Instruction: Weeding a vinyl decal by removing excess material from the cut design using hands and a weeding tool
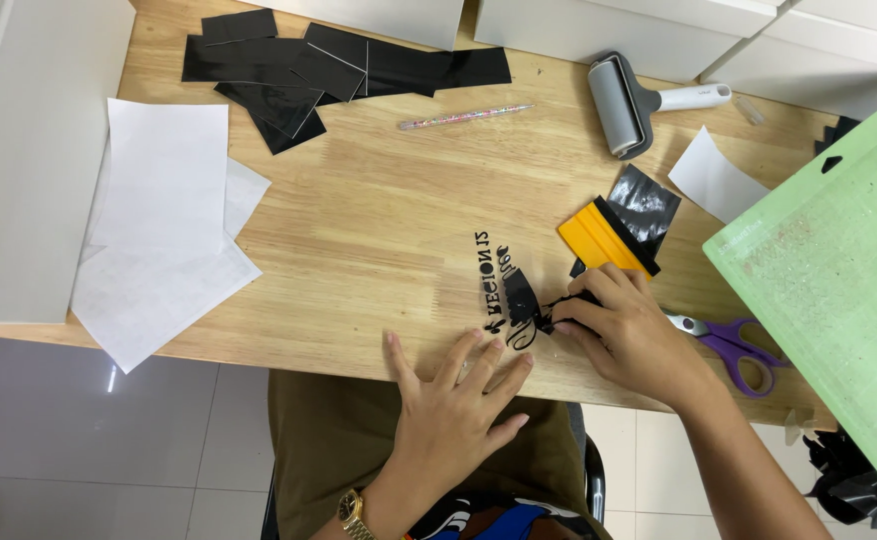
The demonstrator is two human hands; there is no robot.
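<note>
A black vinyl decal (504, 288) with cut-out lettering lies on a clear sheet near the front edge of the wooden table (389, 210). My left hand (456, 400) lies flat with fingers spread, pressing the sheet's near edge. My right hand (627, 325) pinches a thin black strip of vinyl at the decal's right side. Just behind my right hand lies a yellow squeegee (602, 238) with a black edge, resting partly on a glossy black vinyl scrap (647, 203).
Purple scissors (734, 350) lie right of my right hand, beside a green cutting mat (839, 290). A grey roller (624, 102) and thin pen tool (464, 118) lie at the back, black vinyl pieces (319, 70) at back left, white papers (164, 230) at left.
</note>
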